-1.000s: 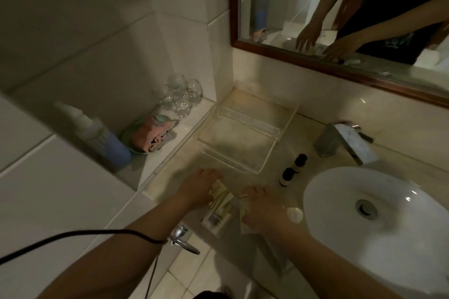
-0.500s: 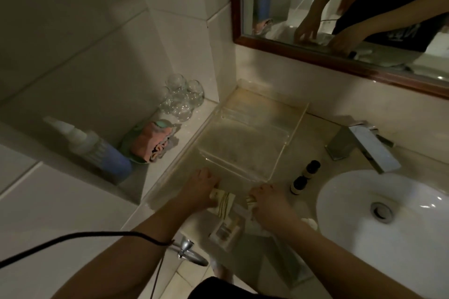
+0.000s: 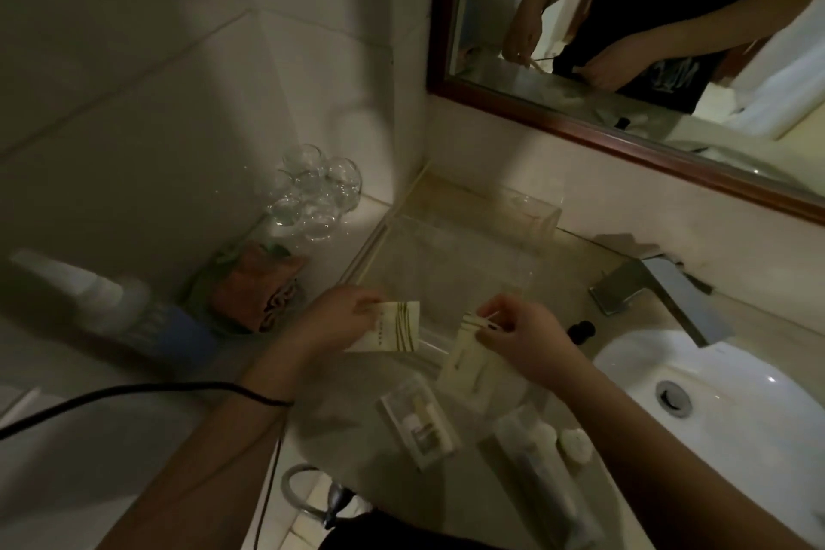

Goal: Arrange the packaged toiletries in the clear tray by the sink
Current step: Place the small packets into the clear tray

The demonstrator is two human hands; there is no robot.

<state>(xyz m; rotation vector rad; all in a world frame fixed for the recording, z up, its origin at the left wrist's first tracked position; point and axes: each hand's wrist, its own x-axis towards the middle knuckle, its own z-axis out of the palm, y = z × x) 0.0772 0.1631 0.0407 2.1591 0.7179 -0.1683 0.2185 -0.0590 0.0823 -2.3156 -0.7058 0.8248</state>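
The clear tray (image 3: 542, 217) stands on the counter in the corner, left of the tap, with nothing visible inside. My left hand (image 3: 332, 319) pinches a cream packet with gold stripes (image 3: 395, 326) just above the tray's near edge. A second cream packet (image 3: 471, 359) hangs from the fingertips of my right hand (image 3: 529, 339) by its top edge, right beside the first. On the counter below my hands lie a clear packaged kit (image 3: 419, 420) and a long clear packaged item (image 3: 540, 473).
A white basin (image 3: 736, 406) and chrome tap (image 3: 660, 295) are to the right. A small dark-capped bottle (image 3: 580, 330) stands by the tap. On the left ledge are glasses (image 3: 312, 192), a folded cloth (image 3: 254, 286) and a spray bottle (image 3: 111, 308). A round white item (image 3: 576, 444) lies near the basin.
Both hands have lifted off the pile of packets, each now holding one cream packet apart from the other, above the counter. The view has shifted closer and downward.
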